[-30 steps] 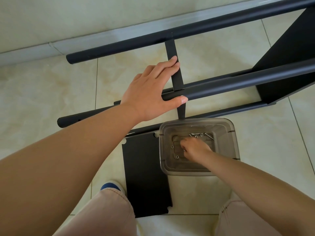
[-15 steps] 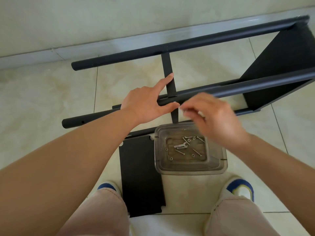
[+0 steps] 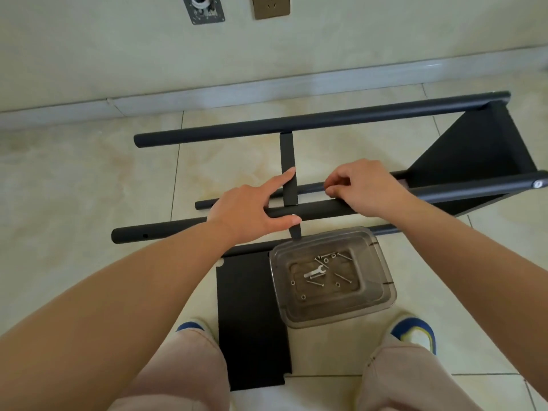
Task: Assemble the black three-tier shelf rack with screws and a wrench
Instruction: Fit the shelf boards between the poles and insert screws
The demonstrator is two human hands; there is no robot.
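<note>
Floor (image 3: 89, 203): glossy beige tile with thin grout lines, ending at a pale skirting board (image 3: 207, 93) along the far edge. The black rack frame (image 3: 296, 121) lies on its side on the floor, tubes roughly parallel to the skirting, with a shelf panel fitted at its right end. A loose flat black panel (image 3: 249, 321) lies on the near tiles. A clear plastic tray (image 3: 382, 295) sits on the floor, overlapping that panel's right edge, and holds screws (image 3: 342, 277), washers and a small wrench (image 3: 315, 272).
</note>
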